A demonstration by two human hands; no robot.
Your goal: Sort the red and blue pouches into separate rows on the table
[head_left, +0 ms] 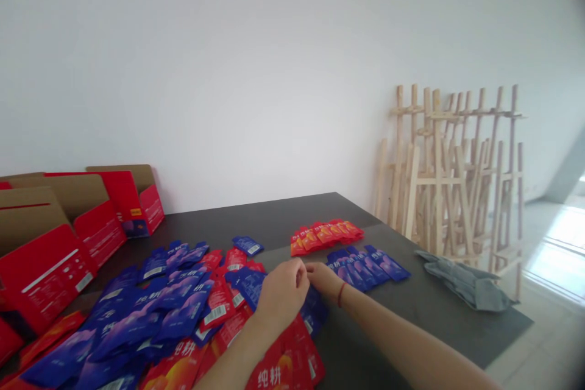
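Observation:
My left hand (283, 292) and my right hand (325, 279) meet above the dark table (292, 219), fingers curled and pinched together at the edge of a heap of blue and red sachets (173, 311). What the fingers pinch is hidden; blue sachets lie right beneath them. A red string circles my right wrist. Just beyond my hands, a fanned row of blue sachets (368, 267) lies flat, and behind it a fanned row of orange-red sachets (326, 234).
Open red cardboard boxes (91, 213) stand at the table's left. A folded grey cloth (466, 283) lies near the right edge. Wooden easel frames (452, 177) lean against the white wall beyond the table.

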